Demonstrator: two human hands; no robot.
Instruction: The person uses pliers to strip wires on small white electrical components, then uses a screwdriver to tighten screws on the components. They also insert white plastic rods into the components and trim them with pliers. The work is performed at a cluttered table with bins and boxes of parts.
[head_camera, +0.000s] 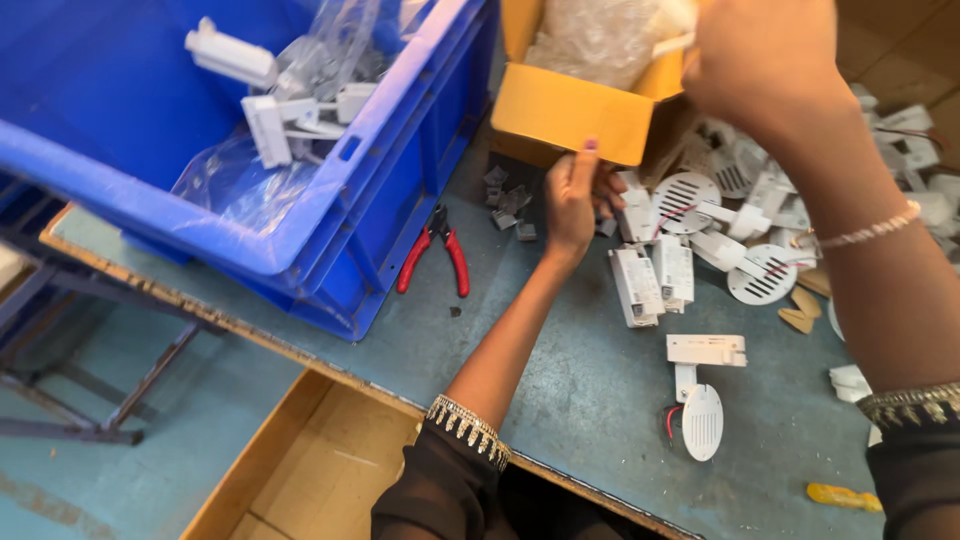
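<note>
The surface (560, 400) is a blue-grey, scuffed worktop with a worn wooden edge running from nine o'clock down toward five o'clock. Below it, at eight o'clock, lies a pale teal floor (150, 450), where the dark metal frame (90, 400) of another stand rests with its slanted struts. At six o'clock an open cardboard box (300, 470) sits on the floor, just under the surface's edge. At one o'clock, beyond the surface, brownish floor tiles (900, 40) show. The light is even and soft, casting only faint shadows.
</note>
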